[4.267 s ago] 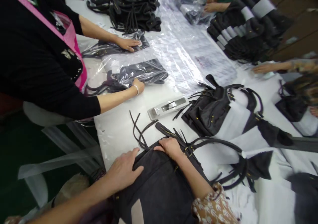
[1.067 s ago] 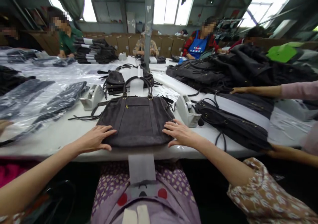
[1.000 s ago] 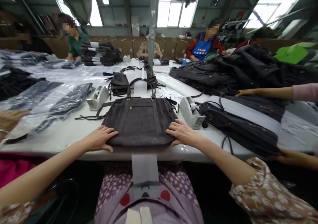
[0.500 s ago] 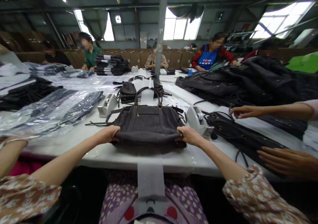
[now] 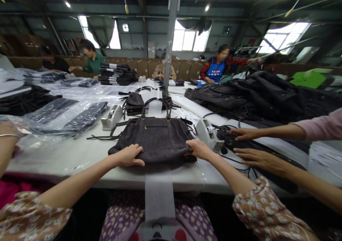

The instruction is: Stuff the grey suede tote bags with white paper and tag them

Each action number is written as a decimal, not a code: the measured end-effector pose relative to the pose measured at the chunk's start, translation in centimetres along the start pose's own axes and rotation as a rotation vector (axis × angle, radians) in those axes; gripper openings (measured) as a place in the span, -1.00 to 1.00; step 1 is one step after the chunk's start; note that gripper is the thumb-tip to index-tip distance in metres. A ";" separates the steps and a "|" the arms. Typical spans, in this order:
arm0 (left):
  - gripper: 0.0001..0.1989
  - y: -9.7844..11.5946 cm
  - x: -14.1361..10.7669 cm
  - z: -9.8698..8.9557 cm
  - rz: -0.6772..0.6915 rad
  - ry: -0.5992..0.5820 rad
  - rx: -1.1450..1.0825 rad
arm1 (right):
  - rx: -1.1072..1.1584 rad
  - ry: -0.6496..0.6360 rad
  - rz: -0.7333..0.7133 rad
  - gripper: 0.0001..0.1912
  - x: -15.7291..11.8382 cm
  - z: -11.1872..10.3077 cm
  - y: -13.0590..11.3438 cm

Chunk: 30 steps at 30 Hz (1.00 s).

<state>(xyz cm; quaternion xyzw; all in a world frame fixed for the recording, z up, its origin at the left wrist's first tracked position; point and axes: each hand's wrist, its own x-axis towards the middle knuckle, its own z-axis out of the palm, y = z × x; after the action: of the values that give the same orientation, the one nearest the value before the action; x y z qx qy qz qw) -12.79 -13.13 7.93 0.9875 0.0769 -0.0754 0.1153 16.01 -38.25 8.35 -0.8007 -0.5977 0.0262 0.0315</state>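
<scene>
A dark grey handbag [image 5: 157,136] lies flat in front of me at the table edge, its two looped handles pointing away. My left hand [image 5: 130,155] rests on the bag's near left part, fingers stretched out. At the near right corner my right hand [image 5: 198,149] is closed, gripping the bag's edge between thumb and fingers. A pale paper strip [image 5: 159,193] emerges from under the bag and hangs over the table edge toward my lap. Beyond the bag lies another dark bag [image 5: 133,104] with a pale strip across it.
Tape dispensers stand left [image 5: 112,117] and right [image 5: 210,134] of the bag. A co-worker's hands [image 5: 256,159] press on a dark bag [image 5: 278,162] at right, near a heap of bags [image 5: 256,95]. Plastic-wrapped bags [image 5: 66,114] lie left. A metal post [image 5: 169,38] rises ahead.
My left hand has released the bag's left corner and moved inward onto its surface. My right hand keeps its hold on the corner. The co-worker's hands on the right have shifted left.
</scene>
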 end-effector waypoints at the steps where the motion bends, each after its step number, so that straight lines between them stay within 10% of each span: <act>1: -0.46 0.1 0.3 0.0 0.006 0.002 -0.014 | -0.003 0.002 -0.001 -0.69 0.0 -0.1 0.0; 13: -0.68 -0.7 3.5 -2.9 -0.175 0.162 0.018 | -0.041 0.101 -0.045 -0.23 0.2 -2.9 -4.6; 25: -0.64 -1.2 2.0 -2.2 -0.117 0.384 0.082 | -0.190 0.118 0.086 -0.66 3.8 1.3 -5.1; 30: -0.63 -3.4 -5.0 1.7 -0.477 1.047 -0.249 | -0.143 0.077 0.091 -0.62 4.5 1.2 -4.2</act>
<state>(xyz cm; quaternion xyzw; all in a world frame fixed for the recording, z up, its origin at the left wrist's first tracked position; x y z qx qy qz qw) -18.46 -10.91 6.41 0.8276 0.3520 0.4080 0.1571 13.20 -32.75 7.45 -0.8278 -0.5592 -0.0461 -0.0041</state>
